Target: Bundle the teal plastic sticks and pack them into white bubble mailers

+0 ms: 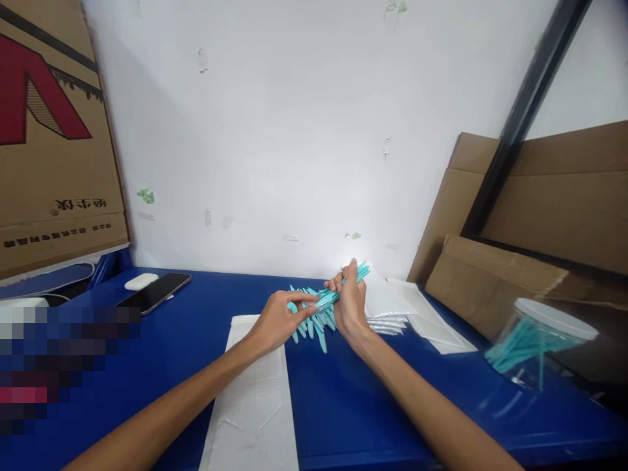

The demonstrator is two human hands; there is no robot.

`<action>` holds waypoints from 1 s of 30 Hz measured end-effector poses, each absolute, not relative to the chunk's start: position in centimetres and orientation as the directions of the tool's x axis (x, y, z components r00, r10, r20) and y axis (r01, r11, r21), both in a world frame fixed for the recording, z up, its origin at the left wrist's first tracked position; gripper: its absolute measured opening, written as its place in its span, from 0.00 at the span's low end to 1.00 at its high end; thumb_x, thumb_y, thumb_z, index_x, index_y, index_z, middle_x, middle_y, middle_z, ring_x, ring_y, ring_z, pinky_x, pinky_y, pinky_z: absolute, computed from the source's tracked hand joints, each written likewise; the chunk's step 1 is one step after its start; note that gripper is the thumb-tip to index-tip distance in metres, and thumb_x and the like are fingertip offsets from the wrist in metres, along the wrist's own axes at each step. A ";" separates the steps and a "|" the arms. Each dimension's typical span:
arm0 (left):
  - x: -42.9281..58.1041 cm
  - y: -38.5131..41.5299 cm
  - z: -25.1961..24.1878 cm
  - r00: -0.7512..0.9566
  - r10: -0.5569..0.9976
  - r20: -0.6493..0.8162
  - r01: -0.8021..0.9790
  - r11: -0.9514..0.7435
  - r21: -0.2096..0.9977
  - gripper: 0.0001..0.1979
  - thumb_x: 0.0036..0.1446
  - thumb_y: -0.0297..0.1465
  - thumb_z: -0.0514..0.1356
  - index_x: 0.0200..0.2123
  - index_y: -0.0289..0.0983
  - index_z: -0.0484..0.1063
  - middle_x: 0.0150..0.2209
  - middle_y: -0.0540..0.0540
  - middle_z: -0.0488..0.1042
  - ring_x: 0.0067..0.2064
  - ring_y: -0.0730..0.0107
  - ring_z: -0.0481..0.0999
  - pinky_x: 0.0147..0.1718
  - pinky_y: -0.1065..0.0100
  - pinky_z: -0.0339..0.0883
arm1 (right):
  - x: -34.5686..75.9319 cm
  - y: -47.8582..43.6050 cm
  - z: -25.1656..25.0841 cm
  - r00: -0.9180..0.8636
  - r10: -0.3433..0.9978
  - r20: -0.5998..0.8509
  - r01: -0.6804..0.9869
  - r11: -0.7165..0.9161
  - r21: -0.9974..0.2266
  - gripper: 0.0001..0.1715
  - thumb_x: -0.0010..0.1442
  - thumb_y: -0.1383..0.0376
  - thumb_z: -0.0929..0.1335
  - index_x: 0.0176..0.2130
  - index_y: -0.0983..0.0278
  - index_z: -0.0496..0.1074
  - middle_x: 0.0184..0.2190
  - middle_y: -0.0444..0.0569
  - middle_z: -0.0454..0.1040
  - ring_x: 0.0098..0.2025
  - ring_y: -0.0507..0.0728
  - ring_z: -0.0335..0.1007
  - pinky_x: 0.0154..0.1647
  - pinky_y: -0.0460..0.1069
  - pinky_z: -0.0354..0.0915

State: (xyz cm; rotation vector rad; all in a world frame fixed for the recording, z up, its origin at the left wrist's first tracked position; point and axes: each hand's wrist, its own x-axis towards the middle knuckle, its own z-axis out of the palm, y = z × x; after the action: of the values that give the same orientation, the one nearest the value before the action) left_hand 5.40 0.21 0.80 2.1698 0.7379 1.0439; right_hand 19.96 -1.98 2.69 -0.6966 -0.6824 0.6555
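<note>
A bundle of thin teal sticks (pixel 328 299) is held between both hands above the blue table. My right hand (pixel 351 302) wraps round its upper end, with tips sticking out past the fingers. My left hand (pixel 283 316) pinches the lower end, where a clear sleeve seems to cover the sticks. Under and around the hands lies a loose pile of teal pieces with flattened ends (pixel 321 341). A white padded envelope (pixel 255 412) lies flat beneath my left forearm.
White envelopes (pixel 387 297) are stacked behind my right hand. A clear jar of teal sticks (pixel 534 347) leans at the right, near cardboard (pixel 490 281). A phone (pixel 159 291) and white case (pixel 141 282) lie at the left on the blue table (pixel 171 353).
</note>
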 end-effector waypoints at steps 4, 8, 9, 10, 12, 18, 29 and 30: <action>5.0 0.8 0.1 0.580 0.535 0.614 0.277 -0.839 0.469 0.14 0.66 0.38 0.58 0.50 0.44 0.79 0.43 0.46 0.82 0.39 0.63 0.78 0.35 0.68 0.66 | 20.3 -1.9 2.9 0.605 0.732 0.314 -0.347 0.597 -0.723 0.30 0.62 0.43 0.66 0.22 0.59 0.58 0.16 0.36 0.51 0.19 0.51 0.53 0.29 0.49 0.68; 4.9 1.0 -0.9 0.557 0.436 0.707 0.437 -0.878 0.197 0.15 0.66 0.43 0.57 0.46 0.40 0.78 0.35 0.46 0.81 0.32 0.66 0.77 0.29 0.70 0.59 | 20.3 -2.1 2.9 0.591 0.755 0.284 -0.415 0.586 -0.696 0.29 0.62 0.42 0.66 0.24 0.59 0.59 0.17 0.35 0.51 0.20 0.50 0.54 0.30 0.50 0.69; 4.9 0.9 -0.9 0.547 0.432 0.717 0.464 -0.869 0.170 0.16 0.66 0.44 0.57 0.43 0.40 0.78 0.32 0.47 0.80 0.30 0.67 0.76 0.27 0.70 0.56 | 20.2 -2.2 2.9 0.584 0.762 0.280 -0.424 0.581 -0.695 0.28 0.62 0.43 0.66 0.24 0.59 0.59 0.17 0.35 0.52 0.20 0.50 0.54 0.30 0.49 0.69; 4.9 0.8 -0.9 0.543 0.430 0.721 0.477 -0.865 0.157 0.16 0.66 0.45 0.57 0.39 0.39 0.77 0.30 0.48 0.79 0.28 0.68 0.75 0.26 0.70 0.54 | 20.0 -2.3 2.9 0.580 0.767 0.276 -0.428 0.575 -0.698 0.28 0.62 0.44 0.66 0.24 0.59 0.59 0.17 0.35 0.52 0.20 0.50 0.55 0.30 0.49 0.69; 5.1 0.4 -0.8 0.543 0.430 0.721 0.480 -0.864 0.153 0.17 0.66 0.45 0.56 0.35 0.38 0.75 0.28 0.48 0.78 0.27 0.70 0.73 0.25 0.70 0.52 | 19.7 -2.5 2.9 0.572 0.772 0.276 -0.426 0.568 -0.705 0.27 0.63 0.45 0.67 0.23 0.59 0.58 0.17 0.35 0.52 0.20 0.50 0.55 0.30 0.49 0.69; 5.4 -0.6 -0.7 0.538 0.466 0.702 0.485 -0.853 0.195 0.17 0.68 0.42 0.54 0.31 0.38 0.70 0.27 0.48 0.76 0.26 0.70 0.72 0.25 0.69 0.51 | 18.6 -3.0 2.6 0.576 0.762 0.296 -0.398 0.578 -0.712 0.28 0.62 0.47 0.67 0.23 0.59 0.56 0.16 0.35 0.52 0.20 0.50 0.55 0.29 0.47 0.67; 5.2 -0.1 -0.3 0.584 0.475 0.658 0.478 -0.856 0.194 0.15 0.65 0.44 0.58 0.33 0.38 0.71 0.28 0.50 0.76 0.26 0.70 0.72 0.25 0.70 0.50 | 18.9 -2.5 2.3 0.575 0.798 0.181 -0.499 0.517 -0.695 0.24 0.65 0.52 0.66 0.24 0.59 0.56 0.16 0.36 0.54 0.21 0.51 0.59 0.27 0.47 0.67; 5.1 -0.1 0.1 0.589 0.467 0.660 0.465 -0.863 0.196 0.16 0.63 0.46 0.59 0.35 0.39 0.71 0.28 0.50 0.76 0.27 0.70 0.73 0.25 0.70 0.51 | 19.0 -2.4 2.3 0.577 0.800 0.165 -0.510 0.511 -0.692 0.24 0.65 0.52 0.66 0.24 0.59 0.56 0.16 0.36 0.54 0.21 0.50 0.59 0.27 0.47 0.67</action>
State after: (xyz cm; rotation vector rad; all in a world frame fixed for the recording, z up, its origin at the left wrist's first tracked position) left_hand 5.12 -0.09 0.11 2.7983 0.8207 1.1632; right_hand 19.01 -2.44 2.31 -0.6385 -0.5096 0.8304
